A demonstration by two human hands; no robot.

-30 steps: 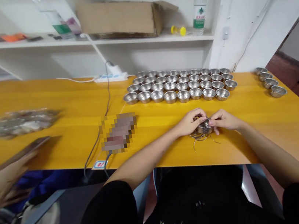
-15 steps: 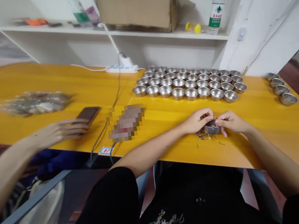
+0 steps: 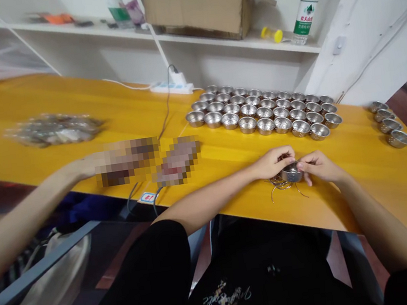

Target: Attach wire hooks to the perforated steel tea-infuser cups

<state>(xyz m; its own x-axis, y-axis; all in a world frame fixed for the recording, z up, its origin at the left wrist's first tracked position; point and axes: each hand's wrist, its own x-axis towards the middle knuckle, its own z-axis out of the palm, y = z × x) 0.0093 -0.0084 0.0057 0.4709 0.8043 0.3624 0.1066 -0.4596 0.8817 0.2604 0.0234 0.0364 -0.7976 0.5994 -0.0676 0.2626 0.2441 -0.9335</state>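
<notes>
Between my two hands is a small perforated metal cup (image 3: 292,174), held just above the near part of the yellow table (image 3: 238,183). My left hand (image 3: 276,162) grips its left side and rim, with the fingers closed. On the right, my right hand (image 3: 318,165) pinches the rim with thumb and fingers. Several thin, curved metal wires (image 3: 278,182) lie under and beside the cup; whether any is fixed to it I cannot tell.
Rows of perforated metal cups (image 3: 266,124) stand beyond my hands, with several more cups (image 3: 399,138) at the right edge. A co-worker's hand (image 3: 89,164) is at left, near pixelated patches, a cable and a pile of shiny small items (image 3: 58,130). A power strip (image 3: 171,88) lies behind.
The view has shifted slightly, so things appear a little further right. A pixelated patch now covers the dark phone by the co-worker's hand. My hands keep the same hold on the cup.
</notes>
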